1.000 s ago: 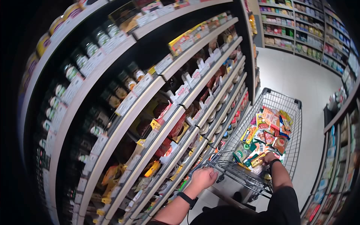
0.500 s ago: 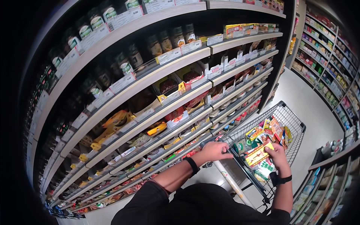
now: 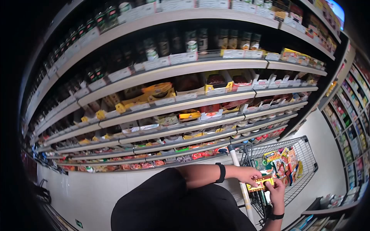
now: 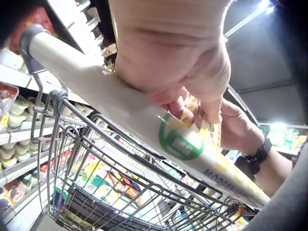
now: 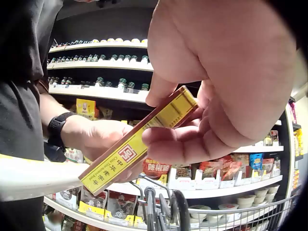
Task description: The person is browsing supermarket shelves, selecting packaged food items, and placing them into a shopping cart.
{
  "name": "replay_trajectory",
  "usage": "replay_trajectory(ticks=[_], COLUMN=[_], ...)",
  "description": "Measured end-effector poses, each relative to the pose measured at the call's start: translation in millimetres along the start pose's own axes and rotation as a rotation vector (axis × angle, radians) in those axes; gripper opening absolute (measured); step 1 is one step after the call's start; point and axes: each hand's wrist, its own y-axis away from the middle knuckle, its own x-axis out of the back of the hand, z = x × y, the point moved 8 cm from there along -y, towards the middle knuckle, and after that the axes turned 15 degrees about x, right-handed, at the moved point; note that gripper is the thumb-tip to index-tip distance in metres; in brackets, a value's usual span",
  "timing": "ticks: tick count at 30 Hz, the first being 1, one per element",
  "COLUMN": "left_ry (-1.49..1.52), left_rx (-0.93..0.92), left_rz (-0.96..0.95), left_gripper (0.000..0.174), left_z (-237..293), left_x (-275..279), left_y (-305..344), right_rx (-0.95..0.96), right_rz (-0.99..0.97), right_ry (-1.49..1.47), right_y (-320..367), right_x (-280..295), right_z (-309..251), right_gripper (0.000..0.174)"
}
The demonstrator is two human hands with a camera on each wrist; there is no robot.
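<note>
Both hands hold a small yellow and red-brown carton (image 3: 254,187) over the handle end of the shopping cart (image 3: 307,184). My left hand (image 3: 246,174) grips the carton's left end; in the left wrist view this hand (image 4: 173,57) is just above the white cart handle (image 4: 130,115). My right hand (image 3: 277,194) pinches the other end between thumb and fingers. In the right wrist view the carton's narrow side (image 5: 139,147) shows printed characters, a red square mark and a barcode. Several colourful packets (image 3: 287,163) lie in the cart basket.
Long shelves (image 3: 181,98) of jars, bags and boxes run along the far side. Another shelf (image 3: 348,127) stands beyond the cart. At the lower right is a low display (image 3: 331,208). Pale tiled floor (image 3: 96,192) lies at the lower left.
The right hand has lifted the carton out of the cart and brought it nearer the body. The left hand has moved from the cart handle to the carton. The head view has swung left.
</note>
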Motion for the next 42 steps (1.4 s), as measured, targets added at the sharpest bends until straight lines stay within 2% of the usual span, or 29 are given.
replay_trajectory(ticks=[5,6,8,9,10,12,14,17,19,21,22,23,25,27,28,30,31,32,34,35,37,39,41,42], left_ry=[-0.015,0.051,0.204,0.284,0.300,0.297,0.332,0.385,0.469,0.577,0.588,0.600,0.679,0.810,0.842,0.935,0.959,0.897,0.790,0.737,0.685,0.664,0.672,0.688], left_rx=[0.030,-0.070,-0.020,0.004,-0.055,-0.064,-0.124,-0.054,-0.042,-0.042,-0.125,-0.117,-0.089,-0.223,-0.216,-0.194,-0.174,-0.143,-0.023,-0.002,-0.005,0.009,0.022,0.029], left_rz=[0.154,0.238,0.188,0.161,0.159,0.204,0.238,0.312,0.297,0.273,0.267,0.217,0.128,0.079,0.004,-0.107,-0.185,-0.080,0.003,-0.044,-0.082,-0.064,-0.056,-0.063], left_gripper=[0.041,0.037,0.035,0.035,0.035,0.033,0.031,0.032,0.033,0.035,0.038,0.042,0.044,0.046,0.046,0.044,0.052,0.049,0.053,0.055,0.049,0.049,0.049,0.049], left_z=[4.2,-2.8,-7.3,-8.8,-4.1,-8.5,-13.2,-14.5,-22.6,-24.4,-46.7,-53.7,-20.6,-45.6,-45.6,-33.4,-36.8,-32.5,-18.6,-10.7,-3.4,3.2,1.1,-0.9], left_x=[17.4,21.9,24.5,24.4,24.6,29.6,34.4,44.6,46.7,46.0,45.8,44.6,41.2,39.7,35.3,37.5,37.3,41.2,41.8,39.9,38.4,34.9,34.6,35.4], left_y=[15.1,12.0,10.5,9.9,10.7,6.8,3.1,7.6,3.0,1.5,-20.9,-25.0,7.9,-16.4,-15.3,-1.0,-2.3,6.1,20.9,23.9,25.1,29.8,28.9,28.0], right_rx=[0.045,0.019,-0.033,-0.029,-0.222,-0.284,-0.351,-0.418,-0.335,-0.316,-0.334,-0.358,-0.202,-0.268,-0.233,-0.219,-0.224,-0.245,-0.272,-0.259,-0.288,-0.334,-0.296,-0.295], right_rz=[0.226,0.247,0.342,0.286,0.246,0.296,0.311,0.290,0.215,0.210,0.105,0.005,0.138,0.105,0.098,0.141,0.143,0.150,0.243,0.270,0.362,0.440,0.504,0.501], right_ry=[0.092,0.137,0.177,0.223,0.495,0.457,0.486,0.413,0.328,0.315,0.445,0.571,0.359,0.468,0.558,0.531,0.521,0.477,0.434,0.452,0.443,0.515,0.428,0.507], right_y=[32.0,44.0,75.3,90.9,118.6,160.1,188.3,200.6,194.3,185.2,175.4,169.0,162.9,156.9,155.9,161.7,162.6,162.5,169.2,170.0,178.6,188.9,193.5,191.9], right_x=[58.6,81.1,119.0,137.6,144.8,172.7,164.8,121.2,87.3,54.5,41.6,30.2,4.0,-11.1,-11.2,-7.3,-7.5,-10.7,-1.6,6.1,25.9,42.5,58.9,66.5], right_z=[-17.9,-11.8,1.0,12.1,-6.8,21.4,18.9,14.0,20.0,16.3,15.5,20.2,37.2,36.0,36.0,44.3,32.2,11.3,-8.2,-18.9,-32.6,-55.0,-62.1,-72.8], right_gripper=[0.018,0.017,0.015,0.023,0.034,0.030,0.030,0.029,0.027,0.025,0.025,0.025,0.021,0.033,0.043,0.043,0.041,0.038,0.034,0.033,0.031,0.030,0.030,0.031])
